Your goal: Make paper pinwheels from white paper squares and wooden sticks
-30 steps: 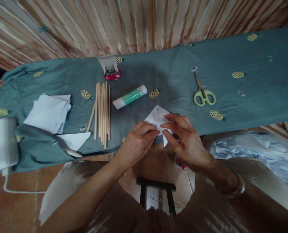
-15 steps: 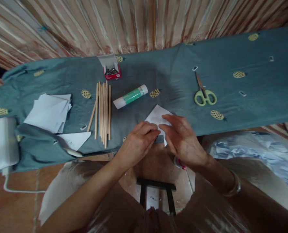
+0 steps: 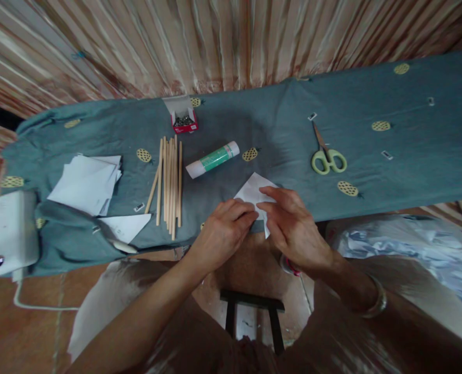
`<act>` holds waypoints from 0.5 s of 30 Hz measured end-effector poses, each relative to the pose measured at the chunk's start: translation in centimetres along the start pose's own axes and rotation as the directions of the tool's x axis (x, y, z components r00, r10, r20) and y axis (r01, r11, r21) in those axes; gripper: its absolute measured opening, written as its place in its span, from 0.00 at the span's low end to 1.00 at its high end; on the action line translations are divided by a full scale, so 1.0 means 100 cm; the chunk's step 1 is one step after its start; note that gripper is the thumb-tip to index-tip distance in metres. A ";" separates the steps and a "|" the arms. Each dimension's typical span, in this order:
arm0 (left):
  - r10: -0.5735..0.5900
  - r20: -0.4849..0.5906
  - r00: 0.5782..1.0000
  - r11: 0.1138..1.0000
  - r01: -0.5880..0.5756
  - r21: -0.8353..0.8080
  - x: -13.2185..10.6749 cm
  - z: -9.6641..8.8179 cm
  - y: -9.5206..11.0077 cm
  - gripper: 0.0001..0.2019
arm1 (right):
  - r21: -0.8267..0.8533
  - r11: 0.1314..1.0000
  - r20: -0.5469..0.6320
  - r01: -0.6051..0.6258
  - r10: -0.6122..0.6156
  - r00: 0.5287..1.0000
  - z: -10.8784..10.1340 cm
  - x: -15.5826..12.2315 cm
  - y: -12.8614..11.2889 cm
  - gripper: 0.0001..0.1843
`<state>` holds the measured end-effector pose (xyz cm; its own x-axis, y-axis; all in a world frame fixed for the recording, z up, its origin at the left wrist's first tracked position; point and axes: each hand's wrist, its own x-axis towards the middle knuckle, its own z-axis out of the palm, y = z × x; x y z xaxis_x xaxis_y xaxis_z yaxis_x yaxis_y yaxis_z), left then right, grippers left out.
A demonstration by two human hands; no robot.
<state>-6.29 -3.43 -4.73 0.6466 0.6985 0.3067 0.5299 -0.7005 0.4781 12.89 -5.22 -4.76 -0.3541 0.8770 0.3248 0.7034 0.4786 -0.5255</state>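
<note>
A white sheet of paper (image 3: 254, 187), partly folded, lies at the front edge of the cloth-covered table, a narrow corner of it hanging down between my hands. My left hand (image 3: 225, 231) is closed, its thumb and fingers pinching the paper's near left edge. My right hand (image 3: 293, 226) grips the paper's right side with bent fingers, the fingertips on top of it. The lower part of the sheet is hidden by both hands. Just beyond lies a glue stick (image 3: 213, 159) with a green label.
Wooden sticks (image 3: 170, 187) lie left of the glue stick, near an open red box of small metal pieces (image 3: 184, 122). Farther left are stacked papers (image 3: 84, 184), a folded paper piece (image 3: 127, 227) and a white device (image 3: 10, 234). Green-handled scissors (image 3: 328, 158) lie right.
The whole view has shifted slightly, with table items appearing a little lower and the left-hand ones farther right. Both hands stay on the paper, almost unmoved.
</note>
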 end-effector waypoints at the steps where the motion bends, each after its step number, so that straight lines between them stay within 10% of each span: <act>1: 0.004 -0.001 1.000 1.000 -0.004 0.006 0.000 0.000 0.000 0.10 | 0.010 1.000 -0.016 -0.019 0.019 1.000 -0.003 0.001 0.002 0.18; 15: -0.001 -0.020 1.000 0.989 0.004 0.151 0.003 -0.015 -0.017 0.10 | -0.081 0.989 -0.036 -0.124 0.121 0.992 -0.017 0.004 0.011 0.17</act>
<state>-7.80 -1.80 -4.19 0.6352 0.7019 0.3224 0.6089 -0.7118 0.3500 14.57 -4.41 -3.86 -0.2436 0.9264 0.2871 0.7893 0.3613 -0.4964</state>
